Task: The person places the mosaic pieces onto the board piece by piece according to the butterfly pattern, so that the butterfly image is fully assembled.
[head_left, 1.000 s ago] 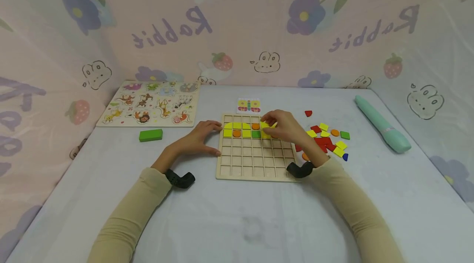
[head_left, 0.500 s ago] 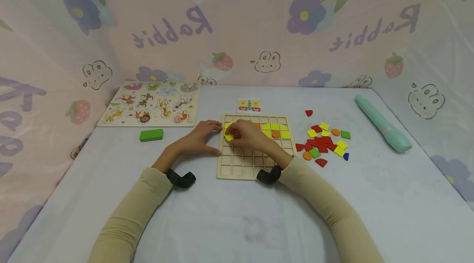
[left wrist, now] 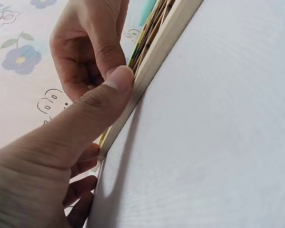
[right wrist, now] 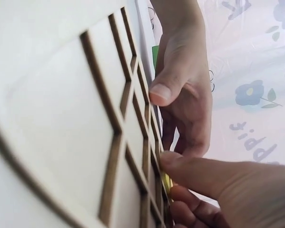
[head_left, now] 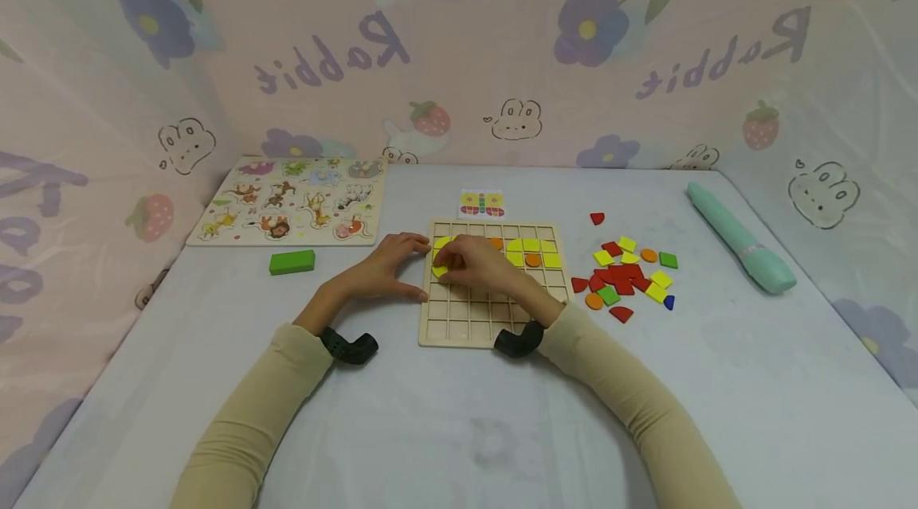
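Observation:
A wooden grid board lies on the table, with yellow, orange and green tiles in its upper rows. At its left edge rests my left hand, thumb and fingers spread apart; the left wrist view shows the thumb touching the rim. Over the board's upper left cells, my right hand pinches a yellow tile between thumb and fingers. Only a sliver of that yellow tile shows in the right wrist view. Some tiles on the board are hidden beneath my right hand.
Loose red, yellow, orange, green and blue pieces lie right of the board. A butterfly pattern card is behind it. An animal puzzle and a green block sit at left, a mint-coloured stick-like object at right.
My right hand has moved from the board's right side to its upper left, and shifted only slightly in the last half second. My left hand has stayed at the left edge.

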Available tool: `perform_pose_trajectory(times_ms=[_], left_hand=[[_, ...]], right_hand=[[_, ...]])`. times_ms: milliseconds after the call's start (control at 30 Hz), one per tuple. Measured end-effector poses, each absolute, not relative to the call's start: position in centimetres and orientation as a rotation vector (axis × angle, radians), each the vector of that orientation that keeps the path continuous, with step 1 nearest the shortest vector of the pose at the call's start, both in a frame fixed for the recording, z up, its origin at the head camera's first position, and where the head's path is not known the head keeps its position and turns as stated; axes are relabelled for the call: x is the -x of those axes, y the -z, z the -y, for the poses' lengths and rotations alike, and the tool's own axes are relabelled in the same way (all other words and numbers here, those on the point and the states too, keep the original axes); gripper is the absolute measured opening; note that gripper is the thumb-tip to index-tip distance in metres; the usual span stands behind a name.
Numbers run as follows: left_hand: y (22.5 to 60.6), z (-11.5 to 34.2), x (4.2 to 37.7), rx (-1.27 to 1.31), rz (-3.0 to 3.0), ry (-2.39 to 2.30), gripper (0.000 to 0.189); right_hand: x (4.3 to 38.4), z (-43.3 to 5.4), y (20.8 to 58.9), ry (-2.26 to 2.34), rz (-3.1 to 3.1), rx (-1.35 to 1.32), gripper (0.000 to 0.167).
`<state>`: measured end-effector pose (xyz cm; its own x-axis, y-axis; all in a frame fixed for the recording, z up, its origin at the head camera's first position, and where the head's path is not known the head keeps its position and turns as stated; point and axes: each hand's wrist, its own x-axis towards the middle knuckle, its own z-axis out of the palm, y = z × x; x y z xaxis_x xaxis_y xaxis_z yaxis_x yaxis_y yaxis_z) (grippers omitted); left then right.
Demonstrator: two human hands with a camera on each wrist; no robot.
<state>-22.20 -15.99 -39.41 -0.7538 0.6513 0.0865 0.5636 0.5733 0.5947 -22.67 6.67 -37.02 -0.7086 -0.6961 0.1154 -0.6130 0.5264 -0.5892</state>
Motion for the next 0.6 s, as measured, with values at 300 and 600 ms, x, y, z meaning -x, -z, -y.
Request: perform_pose_trajectory(times_ms=[300, 600], left_hand=[[39.4, 16.0, 22.2, -1.046, -2.656, -0.937, 0.079], [39.2, 16.0, 22.1, -1.032, -2.66, -0.923, 0.079]], right_hand=[[22.6, -6.4, 37.2, 0.849, -2.691, 1.137, 0.018], [22.3, -7.0, 36.2, 0.807, -2.749, 1.098, 0.019]])
